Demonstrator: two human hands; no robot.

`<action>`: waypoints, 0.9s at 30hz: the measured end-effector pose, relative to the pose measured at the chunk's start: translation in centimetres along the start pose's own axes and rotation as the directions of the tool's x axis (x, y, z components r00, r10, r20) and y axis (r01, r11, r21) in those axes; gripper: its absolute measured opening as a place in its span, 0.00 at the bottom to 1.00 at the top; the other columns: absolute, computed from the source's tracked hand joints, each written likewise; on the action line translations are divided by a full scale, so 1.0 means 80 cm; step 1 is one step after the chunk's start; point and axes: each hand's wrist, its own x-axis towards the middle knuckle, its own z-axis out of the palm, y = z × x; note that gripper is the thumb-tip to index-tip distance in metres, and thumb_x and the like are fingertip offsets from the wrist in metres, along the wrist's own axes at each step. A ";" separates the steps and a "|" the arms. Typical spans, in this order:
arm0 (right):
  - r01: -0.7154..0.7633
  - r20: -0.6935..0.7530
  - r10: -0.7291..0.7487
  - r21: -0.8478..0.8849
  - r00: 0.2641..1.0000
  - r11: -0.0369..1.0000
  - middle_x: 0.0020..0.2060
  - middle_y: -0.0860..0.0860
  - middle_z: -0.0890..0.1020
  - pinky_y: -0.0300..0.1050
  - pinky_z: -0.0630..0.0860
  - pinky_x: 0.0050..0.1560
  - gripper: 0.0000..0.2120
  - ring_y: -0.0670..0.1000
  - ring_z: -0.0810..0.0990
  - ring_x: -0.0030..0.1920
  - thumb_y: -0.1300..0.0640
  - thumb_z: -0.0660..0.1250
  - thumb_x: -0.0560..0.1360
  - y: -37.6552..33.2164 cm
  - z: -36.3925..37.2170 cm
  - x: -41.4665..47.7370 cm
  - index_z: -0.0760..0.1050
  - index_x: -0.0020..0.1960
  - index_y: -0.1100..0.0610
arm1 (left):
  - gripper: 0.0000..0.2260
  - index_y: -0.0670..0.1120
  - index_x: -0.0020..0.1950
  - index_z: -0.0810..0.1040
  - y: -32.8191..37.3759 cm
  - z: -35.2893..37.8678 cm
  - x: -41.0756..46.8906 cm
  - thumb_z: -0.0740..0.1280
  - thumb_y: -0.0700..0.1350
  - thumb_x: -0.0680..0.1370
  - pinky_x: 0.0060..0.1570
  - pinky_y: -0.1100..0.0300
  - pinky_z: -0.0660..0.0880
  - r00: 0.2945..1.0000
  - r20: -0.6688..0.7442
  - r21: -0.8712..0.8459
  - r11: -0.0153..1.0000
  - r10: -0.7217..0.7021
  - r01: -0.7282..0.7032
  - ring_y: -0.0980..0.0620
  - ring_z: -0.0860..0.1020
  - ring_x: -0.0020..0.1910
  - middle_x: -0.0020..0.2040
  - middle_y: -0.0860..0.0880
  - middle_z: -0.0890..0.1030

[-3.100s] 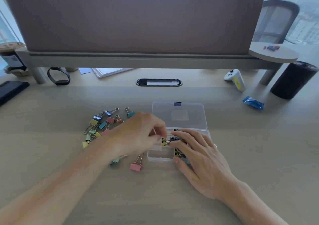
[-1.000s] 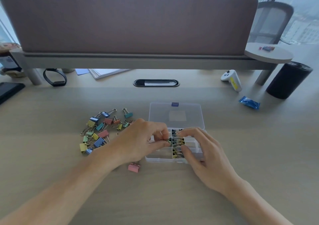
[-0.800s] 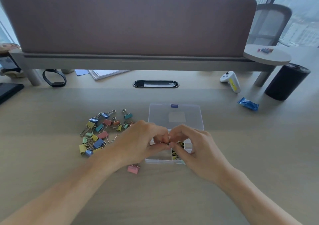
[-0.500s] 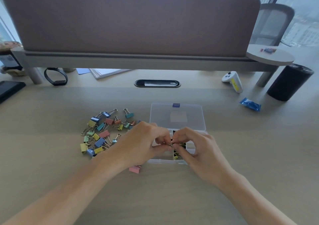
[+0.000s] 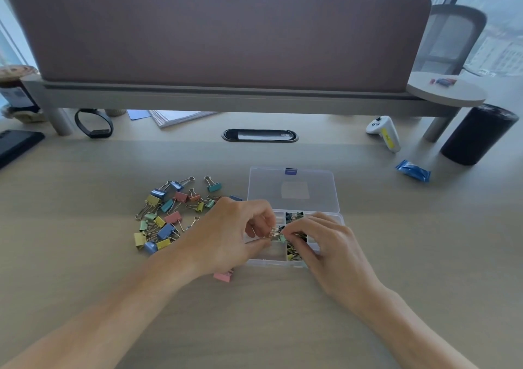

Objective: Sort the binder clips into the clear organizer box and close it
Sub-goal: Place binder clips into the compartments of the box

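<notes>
Nearest me, one pink clip (image 5: pixel 223 276) lies loose on the desk (image 5: pixel 283 326), just under my left wrist. My left hand (image 5: pixel 226 235) and right hand (image 5: pixel 325 244) both pinch one small clip (image 5: pixel 278 235) over the organizer box (image 5: pixel 271 263). Its middle compartments already hold the stored clips (image 5: pixel 294 217). To the left, the pile of coloured clips (image 5: pixel 167 218) waits unsorted, which I judge is most of the job. Beyond, the lid (image 5: pixel 291 190) lies open; closing it comes last.
</notes>
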 end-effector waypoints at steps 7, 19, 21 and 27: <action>-0.013 -0.006 0.013 -0.009 1.000 1.000 0.41 0.42 0.83 0.43 0.76 0.46 0.04 0.47 0.79 0.45 0.60 0.73 0.79 -0.002 0.003 0.002 0.83 0.49 0.53 | 0.11 0.52 0.52 0.82 -0.001 -0.001 0.001 0.79 0.45 0.73 0.46 0.71 0.76 1.000 -0.020 -0.047 0.999 0.019 -0.020 0.60 0.82 0.46 0.42 0.58 0.83; 0.140 0.140 -0.108 -0.244 0.984 0.960 0.39 0.46 0.81 0.51 0.78 0.38 0.09 0.53 0.78 0.44 0.68 0.74 0.73 -0.007 0.001 0.013 0.80 0.44 0.54 | 0.11 0.55 0.53 0.79 -0.003 0.002 0.000 0.77 0.48 0.75 0.47 0.70 0.77 0.997 -0.002 0.106 0.991 0.082 -0.082 0.63 0.80 0.47 0.46 0.61 0.81; 0.158 0.135 -0.127 -0.247 0.983 0.956 0.42 0.47 0.82 0.49 0.78 0.40 0.10 0.53 0.79 0.45 0.68 0.74 0.73 -0.009 0.000 0.008 0.82 0.46 0.55 | 0.11 0.55 0.55 0.80 -0.003 0.003 -0.001 0.77 0.47 0.75 0.47 0.71 0.76 0.994 0.004 0.152 0.982 0.111 -0.110 0.64 0.80 0.46 0.47 0.60 0.82; 0.175 0.087 -0.163 -0.163 0.983 0.971 0.50 0.46 0.84 0.46 0.79 0.50 0.10 0.52 0.81 0.50 0.66 0.69 0.78 -0.006 0.000 -0.004 0.85 0.55 0.55 | 0.10 0.54 0.55 0.81 -0.005 0.006 -0.003 0.76 0.48 0.76 0.47 0.62 0.80 0.986 -0.009 0.206 0.965 0.167 -0.162 0.62 0.81 0.46 0.49 0.58 0.84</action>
